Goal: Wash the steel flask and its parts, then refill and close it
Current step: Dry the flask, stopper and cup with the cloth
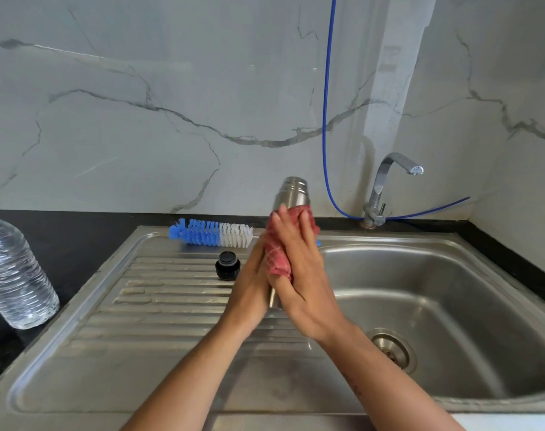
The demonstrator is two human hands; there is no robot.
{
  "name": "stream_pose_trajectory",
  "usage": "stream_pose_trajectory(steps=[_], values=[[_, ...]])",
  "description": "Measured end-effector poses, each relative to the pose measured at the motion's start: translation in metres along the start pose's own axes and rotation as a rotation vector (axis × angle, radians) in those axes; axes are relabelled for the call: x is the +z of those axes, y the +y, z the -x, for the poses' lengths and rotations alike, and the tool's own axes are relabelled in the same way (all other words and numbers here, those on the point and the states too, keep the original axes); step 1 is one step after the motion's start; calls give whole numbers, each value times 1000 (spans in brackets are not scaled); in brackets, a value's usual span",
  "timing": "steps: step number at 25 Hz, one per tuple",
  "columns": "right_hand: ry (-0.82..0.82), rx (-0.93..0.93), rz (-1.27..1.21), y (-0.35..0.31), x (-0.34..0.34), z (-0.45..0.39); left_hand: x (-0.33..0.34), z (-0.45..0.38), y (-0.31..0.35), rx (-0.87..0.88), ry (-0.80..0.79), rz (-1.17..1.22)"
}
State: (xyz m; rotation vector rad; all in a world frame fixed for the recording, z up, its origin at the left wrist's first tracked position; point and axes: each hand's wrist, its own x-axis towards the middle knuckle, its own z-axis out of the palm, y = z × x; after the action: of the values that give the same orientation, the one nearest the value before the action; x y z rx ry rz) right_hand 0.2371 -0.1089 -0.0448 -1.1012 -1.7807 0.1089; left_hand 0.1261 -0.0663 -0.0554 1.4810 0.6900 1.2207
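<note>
Far left, on the dark counter: clear plastic water bottle (17, 275), cap on, upright, approx. full (likely the refill source, though that is a judgement). On the back rim of the sink's drainboard (146, 309): blue-and-white bottle brush (213, 234), lying flat, long axis left-right. Just in front of it on the ribs: black stopper (227, 265), standing alone, not fitted.

Centre: steel flask (291, 194) held above the seam between drainboard and basin, long axis near upright w/ slight lean, open threaded mouth up and away from the person. Contents not visible. Red checked cloth (276, 259) wrapped round its mid-body. Left hand (254, 284) closed on the lower body from the left; right hand (299, 269) pressed over the cloth from the right, fingers (280, 217) pointing up toward the neck. Both hands clamped on the flask, base barely showing between them.

Assessment: outside being wiped dry; refill and closing outstanding. Stopper lies to the left of the grip, so left hand is nearer.

Right: basin (451, 306) empty, no standing water seen; tap (389, 181) not running.
</note>
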Motion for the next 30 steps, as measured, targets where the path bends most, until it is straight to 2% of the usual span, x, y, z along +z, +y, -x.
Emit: stream_pose_trajectory(steps=[3,7,9,11,14,16,19,21,24,26,28,30], values=[[178,54,78,4,-17,-15,8,6,-5,38,-107,-98],[373,265,-91,12,-35,-23,13,15,-4,101,-171,-130],[322,304,-206,11,-21,-16,11,14,1,120,-106,-110],[176,272,-249,6,4,-3,0,6,6,141,43,-79],[-39,97,-132,-5,31,10,-25,-5,12,122,289,-28],[-96,-45,1,-7,30,6,-29,-5,14,111,310,83],[-69,-206,121,-5,10,-3,-10,2,18,84,178,81],[32,-193,142,-1,-9,-10,2,6,11,116,44,-53],[295,-38,82,11,-43,-22,14,13,1,122,-126,-170],[418,105,-183,19,-63,-25,20,22,1,127,-201,-217],[470,267,-411,24,-70,-23,21,27,3,114,-245,-217],[440,318,-412,23,-59,-19,17,24,3,112,-221,-215]])
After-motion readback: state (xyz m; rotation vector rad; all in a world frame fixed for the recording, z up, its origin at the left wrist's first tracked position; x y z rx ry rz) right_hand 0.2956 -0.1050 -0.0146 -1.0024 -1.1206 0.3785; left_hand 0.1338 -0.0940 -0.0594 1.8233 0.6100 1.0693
